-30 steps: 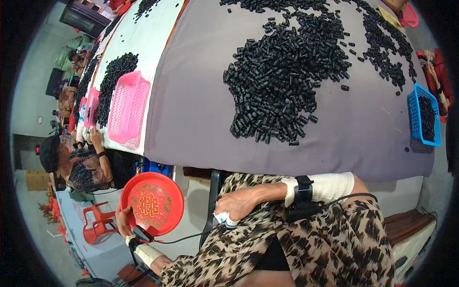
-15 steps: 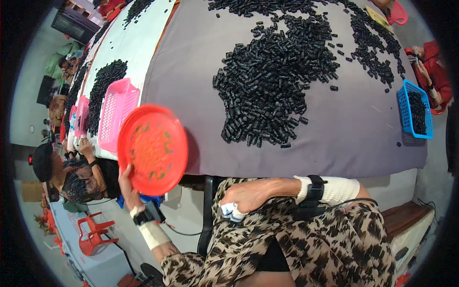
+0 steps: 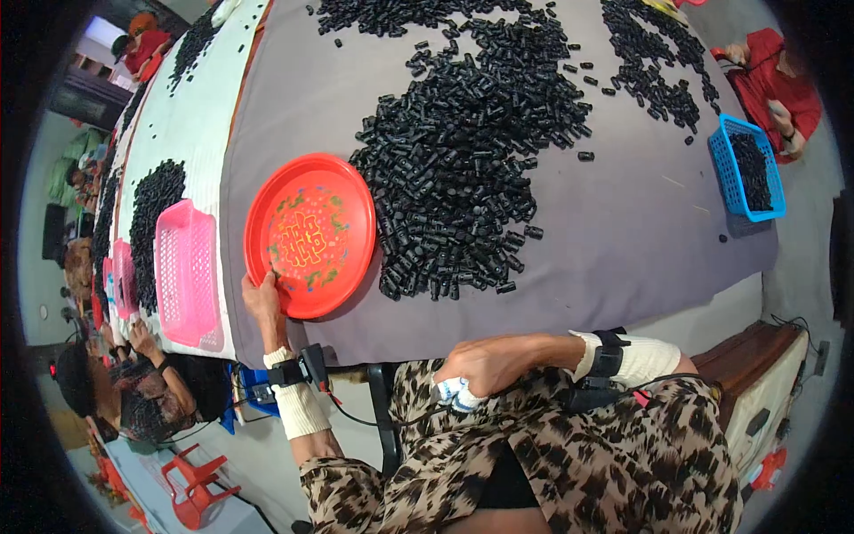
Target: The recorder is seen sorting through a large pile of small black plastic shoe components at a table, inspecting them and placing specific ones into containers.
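My left hand (image 3: 263, 301) grips the near rim of a round red plastic tray (image 3: 267, 209) with a colourful printed pattern. The tray is at the left part of the grey-covered table, right beside a large heap of small black cylindrical pieces (image 3: 445, 196); whether it rests on the cloth I cannot tell. In front of my lap, my right hand (image 3: 480, 363) is closed, its fingers curled under. A bit of white fabric with blue marks (image 3: 458, 394) shows at those fingers; whether it is held or worn is unclear.
A pink basket (image 3: 187, 271) stands on the white-covered table at left, near another heap of black pieces (image 3: 158, 205). A blue basket (image 3: 731, 169) holding black pieces is at the right edge. People sit at left and far right. A red chair (image 3: 191, 489) is lower left.
The red tray has moved right relative to the table, from over the table's left front edge to beside the black heap, carried by my left hand. My right hand stays closed. The view has shifted slightly.
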